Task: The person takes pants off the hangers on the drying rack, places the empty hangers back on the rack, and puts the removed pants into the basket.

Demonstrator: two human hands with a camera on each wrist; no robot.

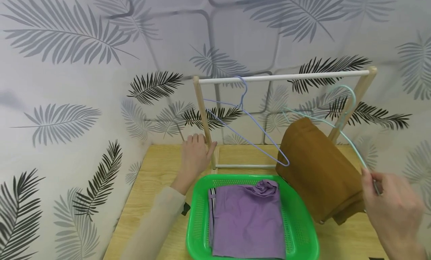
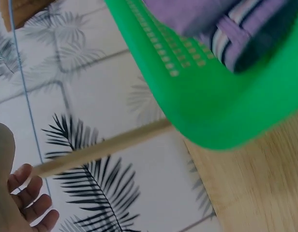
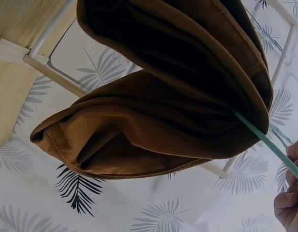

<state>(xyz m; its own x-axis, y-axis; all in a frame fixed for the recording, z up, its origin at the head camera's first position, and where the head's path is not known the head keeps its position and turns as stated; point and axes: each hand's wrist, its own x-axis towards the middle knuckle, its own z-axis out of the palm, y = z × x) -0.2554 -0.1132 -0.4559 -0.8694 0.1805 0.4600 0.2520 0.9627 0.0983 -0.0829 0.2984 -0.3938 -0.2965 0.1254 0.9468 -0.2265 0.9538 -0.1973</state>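
Note:
My right hand grips a mint-green clothes hanger near one end. Folded over that hanger hangs a brown garment, seemingly trousers, tilted at the right of the rack; its layered folds fill the right wrist view. With my left hand I hold the left wooden post of a small clothes rack, thumb and fingers on either side of it. A blue-purple hanger with nothing on it hangs from the rack's white rail.
A green plastic basket stands in front of the rack. Inside lies a folded purple garment with a striped edge. The wooden table meets leaf-patterned walls at the back and left.

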